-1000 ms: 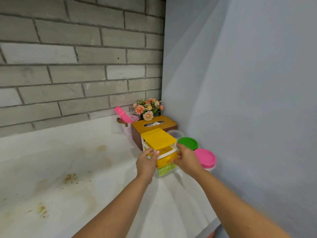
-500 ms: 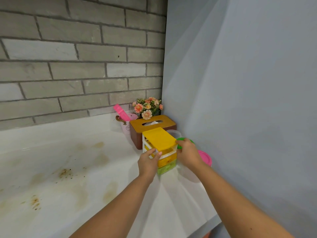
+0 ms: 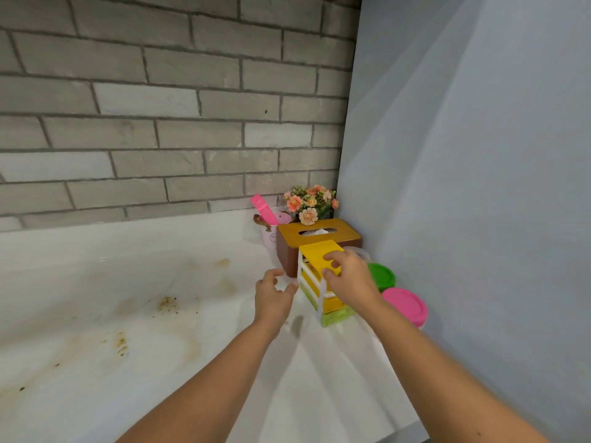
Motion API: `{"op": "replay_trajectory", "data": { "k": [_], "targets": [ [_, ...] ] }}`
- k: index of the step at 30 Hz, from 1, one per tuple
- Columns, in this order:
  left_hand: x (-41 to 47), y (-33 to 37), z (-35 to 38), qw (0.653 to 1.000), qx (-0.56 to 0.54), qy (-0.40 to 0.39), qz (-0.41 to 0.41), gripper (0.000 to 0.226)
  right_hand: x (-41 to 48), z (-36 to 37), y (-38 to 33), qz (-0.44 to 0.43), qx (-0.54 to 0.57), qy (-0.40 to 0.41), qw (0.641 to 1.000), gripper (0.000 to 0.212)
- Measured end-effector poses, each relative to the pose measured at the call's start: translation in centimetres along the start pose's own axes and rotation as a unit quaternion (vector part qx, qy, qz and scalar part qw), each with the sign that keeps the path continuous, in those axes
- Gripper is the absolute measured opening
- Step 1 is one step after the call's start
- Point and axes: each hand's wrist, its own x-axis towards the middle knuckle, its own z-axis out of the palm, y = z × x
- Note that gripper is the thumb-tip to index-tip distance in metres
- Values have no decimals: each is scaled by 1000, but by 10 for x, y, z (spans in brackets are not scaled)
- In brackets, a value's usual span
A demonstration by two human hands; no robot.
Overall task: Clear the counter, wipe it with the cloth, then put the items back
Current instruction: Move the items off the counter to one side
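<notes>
The right hand [image 3: 350, 279] grips the yellow top of the small drawer unit [image 3: 315, 282], fingers curled over it. The unit is near the back right corner of the counter [image 3: 160, 314], just in front of the brown tissue box [image 3: 289, 254] and beside the green-lidded tub [image 3: 382, 276]. The left hand [image 3: 271, 298] hovers just left of the unit with fingers spread, holding nothing; brown stains mark the counter's left part.
</notes>
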Motion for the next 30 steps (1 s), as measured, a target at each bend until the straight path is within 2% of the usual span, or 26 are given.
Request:
{"op": "replay_trajectory", "data": {
  "k": [10, 21, 30],
  "targets": [
    [-6, -18, -130, 994, 10, 107, -8, 26, -17, 71, -108, -73, 57, -63, 994, 30],
    [-54, -47, -363, 964, 22, 262, -27, 30, -77, 174, -297, -168, 113, -161, 966, 29],
    [-95, -75, -513, 943, 20, 330, -39, 29, -123, 246, -421, -218, 122, -205, 946, 29]
  ]
}}
